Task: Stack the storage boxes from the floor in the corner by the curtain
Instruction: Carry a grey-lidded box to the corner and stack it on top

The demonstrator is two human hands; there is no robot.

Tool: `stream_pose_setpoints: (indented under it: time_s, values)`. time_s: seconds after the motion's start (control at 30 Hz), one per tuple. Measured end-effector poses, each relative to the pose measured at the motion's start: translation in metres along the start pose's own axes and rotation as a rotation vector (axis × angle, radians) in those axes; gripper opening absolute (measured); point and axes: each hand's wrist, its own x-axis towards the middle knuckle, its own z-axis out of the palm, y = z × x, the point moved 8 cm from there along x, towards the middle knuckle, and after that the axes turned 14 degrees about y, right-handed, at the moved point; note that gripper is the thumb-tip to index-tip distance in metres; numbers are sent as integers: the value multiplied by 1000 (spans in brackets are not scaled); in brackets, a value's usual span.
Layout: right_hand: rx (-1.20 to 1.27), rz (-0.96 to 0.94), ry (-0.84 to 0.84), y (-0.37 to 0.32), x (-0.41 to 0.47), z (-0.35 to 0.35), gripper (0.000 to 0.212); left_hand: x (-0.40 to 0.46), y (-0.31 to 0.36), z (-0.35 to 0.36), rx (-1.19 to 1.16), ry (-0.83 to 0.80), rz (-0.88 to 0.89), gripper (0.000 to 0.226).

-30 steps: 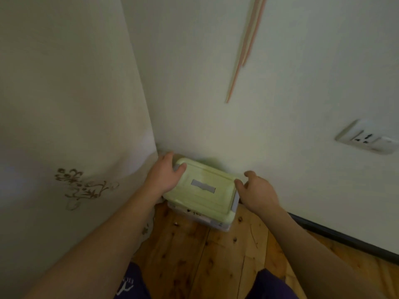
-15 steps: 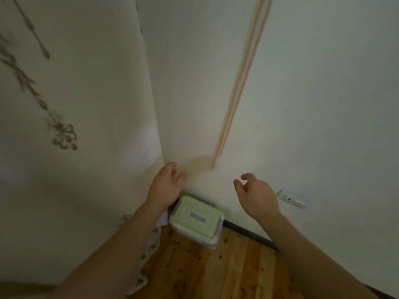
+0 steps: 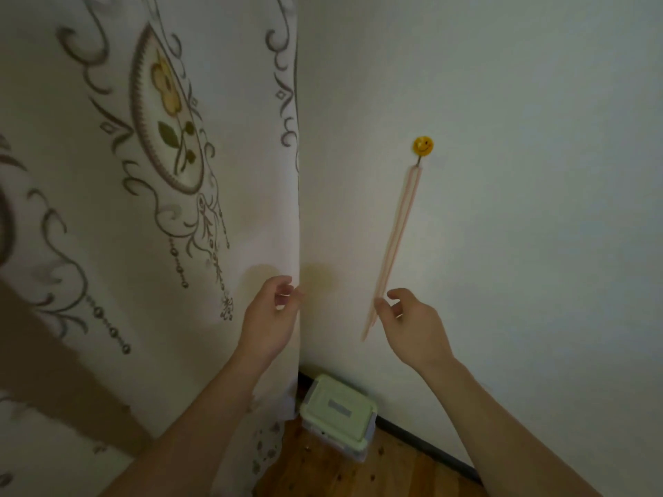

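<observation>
Head view: we are rising, left hand [image 3: 269,317] and right hand [image 3: 412,322] lifted off, loosely curled, empty; green-lidded storage box [image 3: 337,412] sitting in floor corner beside curtain [image 3: 143,209]. Box placed; next box pending.

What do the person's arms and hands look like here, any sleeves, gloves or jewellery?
Both forearms are bare, with no sleeves in view. The left hand and right hand wear no gloves, and no rings, watch or bracelet show. The fingers are uncovered.
</observation>
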Motion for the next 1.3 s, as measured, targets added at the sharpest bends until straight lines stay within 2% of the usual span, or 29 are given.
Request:
stream_pose_setpoints:
  time_s: [0.33,0.43,0.53,0.63,0.8,1.0,1.3]
  values:
    - [233,-26,11,-42,-48,-35,44,-65,48,-68,-173,118,-16,27]
    - [275,-77,-43,-48,-68,-39,43,-94,54,-90,-158,176,-20,39]
    - [345,-104,-103,-50,-82,-46,39,-128,56,-112,-137,248,-26,44]
    - [404,-146,-149,-57,-97,-53,43,-166,58,-129,-158,311,-41,47]
    - [487,-251,-276,-80,-143,-57,48,-241,59,-159,-177,438,-84,57]
    - [592,-345,-489,-117,-207,-61,67,-318,57,-212,-167,615,-118,35]
    - [697,-558,-710,-189,-329,-74,69,-447,45,-302,-129,918,-155,57]
